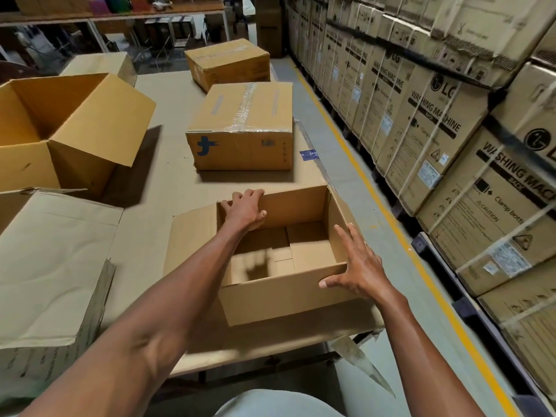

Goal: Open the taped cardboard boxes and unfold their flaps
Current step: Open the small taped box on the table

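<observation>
- While the left hand (pixel 245 209) grips the far rim of the open box (pixel 282 284), nearest on the desk (pixel 168 176), the right hand (pixel 358 269) presses flat, ungripping.
- Folding each flap fully outward looks best; the taped box (pixel 240 127) waits behind.

Grey floor (pixel 355 176), yellow line (pixel 346 145), stacked cartons (pixel 436 130)

Single head-worn wide-angle view, looking forward and down over a table (pixel 156 188), close above an open box (pixel 288 284) at the near edge, both forearms reaching in from below, stacked cartons (pixel 451 121) along the right, shelving (pixel 114 16) far left
</observation>
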A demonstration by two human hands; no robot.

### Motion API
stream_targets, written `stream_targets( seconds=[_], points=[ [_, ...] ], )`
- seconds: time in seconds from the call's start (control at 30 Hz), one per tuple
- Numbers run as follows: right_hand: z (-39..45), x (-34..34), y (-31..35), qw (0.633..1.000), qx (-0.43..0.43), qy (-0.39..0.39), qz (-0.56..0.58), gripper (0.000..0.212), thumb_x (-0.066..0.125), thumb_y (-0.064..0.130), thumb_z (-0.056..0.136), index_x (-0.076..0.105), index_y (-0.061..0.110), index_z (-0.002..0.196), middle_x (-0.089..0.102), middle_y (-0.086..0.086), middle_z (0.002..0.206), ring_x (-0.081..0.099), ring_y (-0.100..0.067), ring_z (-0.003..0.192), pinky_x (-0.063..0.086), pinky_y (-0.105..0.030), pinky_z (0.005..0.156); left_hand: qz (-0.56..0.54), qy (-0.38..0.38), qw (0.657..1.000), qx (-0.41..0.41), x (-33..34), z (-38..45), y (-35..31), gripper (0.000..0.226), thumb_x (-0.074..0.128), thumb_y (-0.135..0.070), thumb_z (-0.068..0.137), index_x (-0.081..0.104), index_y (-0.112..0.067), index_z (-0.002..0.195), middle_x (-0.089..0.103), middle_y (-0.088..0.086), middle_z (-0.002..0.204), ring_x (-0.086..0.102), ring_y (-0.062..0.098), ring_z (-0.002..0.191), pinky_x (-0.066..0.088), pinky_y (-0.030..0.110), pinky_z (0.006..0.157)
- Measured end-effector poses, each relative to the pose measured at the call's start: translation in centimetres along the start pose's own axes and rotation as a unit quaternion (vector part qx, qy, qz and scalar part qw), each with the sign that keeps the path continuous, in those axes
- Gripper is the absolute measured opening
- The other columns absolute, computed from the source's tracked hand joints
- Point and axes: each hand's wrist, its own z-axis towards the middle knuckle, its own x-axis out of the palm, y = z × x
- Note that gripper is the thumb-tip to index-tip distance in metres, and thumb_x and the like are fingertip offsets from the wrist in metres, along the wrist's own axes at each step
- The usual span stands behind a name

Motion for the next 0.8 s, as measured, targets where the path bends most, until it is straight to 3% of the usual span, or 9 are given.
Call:
stream_targets(
  seconds=[0.13, 0.3, 0.4, 0.6, 0.7, 0.8],
  points=[
    [0.1, 0.2, -0.2, 1.000, 0.002, 0.002, 0.001, 0.133, 0.089, 0.056, 0.059, 0.000, 0.045, 0.157, -0.018, 0.012, 0.166, 0.005, -0.029, 0.155, 0.019, -0.057, 0.121, -0.006, 0.009, 1.000, -0.011, 0.2, 0.4, 0.1, 0.065, 0.066, -0.044, 0.092, 0.037, -0.031, 0.149, 0.039, 0.004, 0.155, 0.030, 0.031, 0.144, 0.019, 0.063, 0.112],
    [0.1, 0.2, -0.3, 1.000, 0.004, -0.007, 0.008, 0.131, 0.090, 0.056, 0.057, 0.004, 0.049, 0.155, -0.015, 0.014, 0.166, 0.008, -0.029, 0.155, 0.020, -0.056, 0.120, -0.090, 0.001, 0.996, -0.015, 0.8, 0.1, 0.0, 0.071, 0.071, -0.045, 0.088, 0.038, -0.028, 0.148, 0.035, 0.007, 0.156, 0.023, 0.030, 0.148, 0.016, 0.067, 0.114],
    [-0.3, -0.3, -0.3, 1.000, 0.003, 0.008, 0.008, 0.132, 0.090, 0.056, 0.057, 0.003, 0.049, 0.156, -0.017, 0.015, 0.166, 0.002, -0.027, 0.155, 0.015, -0.055, 0.120, -0.102, -0.016, 0.995, 0.002, 1.4, 0.0, 0.4, 0.075, 0.072, -0.045, 0.086, 0.035, -0.029, 0.150, 0.032, 0.006, 0.158, 0.018, 0.030, 0.150, 0.018, 0.068, 0.114],
    [-1.8, -1.6, -0.7, 0.998, -0.003, 0.026, 0.056, 0.132, 0.089, 0.060, 0.056, 0.001, 0.052, 0.155, -0.008, 0.013, 0.168, -0.009, -0.022, 0.155, 0.004, -0.052, 0.121, -0.069, 0.000, 0.997, 0.024, 1.9, -0.3, 1.2, 0.091, 0.070, -0.048, 0.089, 0.015, -0.031, 0.159, 0.003, 0.003, 0.169, -0.007, 0.031, 0.155, 0.018, 0.065, 0.118],
    [-3.1, -1.5, -1.1, 0.995, -0.007, -0.006, 0.095, 0.120, 0.079, 0.071, 0.060, 0.005, 0.054, 0.154, 0.003, 0.012, 0.168, -0.004, -0.019, 0.155, 0.007, -0.050, 0.122, -0.104, 0.010, 0.994, 0.039, 1.5, -1.3, -0.2, 0.099, 0.068, -0.052, 0.089, 0.002, -0.034, 0.160, -0.008, 0.006, 0.169, -0.008, 0.036, 0.154, 0.013, 0.064, 0.118],
    [-4.3, -1.5, -1.7, 0.982, 0.003, -0.070, 0.176, 0.099, 0.068, 0.076, 0.068, 0.018, 0.056, 0.151, 0.018, 0.015, 0.164, 0.012, -0.018, 0.153, 0.021, -0.051, 0.121, -0.207, 0.026, 0.974, 0.090, 0.7, -4.2, -3.4, 0.091, 0.065, -0.052, 0.091, 0.009, -0.034, 0.160, -0.003, 0.006, 0.169, -0.001, 0.032, 0.155, 0.015, 0.063, 0.119]
  ],
)
